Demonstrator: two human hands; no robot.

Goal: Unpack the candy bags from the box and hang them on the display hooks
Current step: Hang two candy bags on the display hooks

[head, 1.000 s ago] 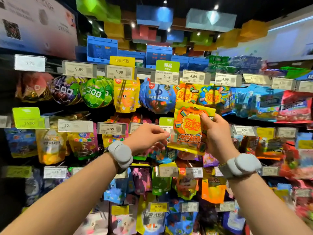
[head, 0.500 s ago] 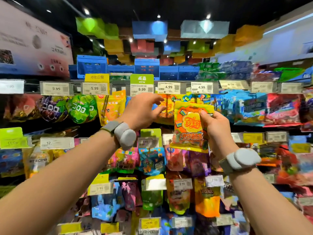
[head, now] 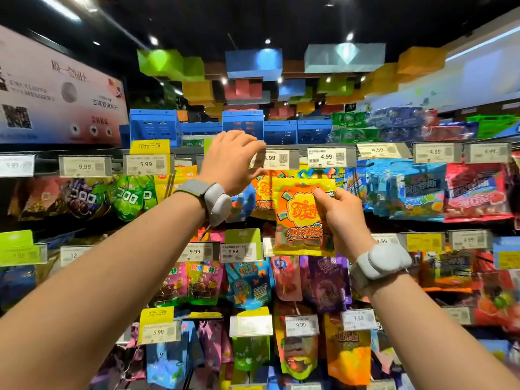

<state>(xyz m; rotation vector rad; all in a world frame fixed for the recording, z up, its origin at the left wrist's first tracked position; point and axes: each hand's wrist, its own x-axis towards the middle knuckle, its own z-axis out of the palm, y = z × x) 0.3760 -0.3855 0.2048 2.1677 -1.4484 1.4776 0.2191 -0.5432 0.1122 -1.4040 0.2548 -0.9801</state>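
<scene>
Since 0.5 s ago, L hand [head: 230, 161] went up from the bags to the top rail; I see its fingers and thumb pinching the left end of the white 4.99 price tag [head: 277, 158]. R hand [head: 342, 218] holds steady, gripping one yellow-orange plastic candy bag [head: 299, 218] upright by its right edge, just below that tag, in front of a matching hung bag [head: 263, 192]. Both forearms raised, 2 grey wrist bands, 1 per wrist. Counted 3 tags reading 9.99 on the middle rail. Backdrop: hook display wall [head: 197, 277] packed w/ bags, blue crates [head: 153, 126] on top, dark ceiling w/ coloured blocks.
</scene>
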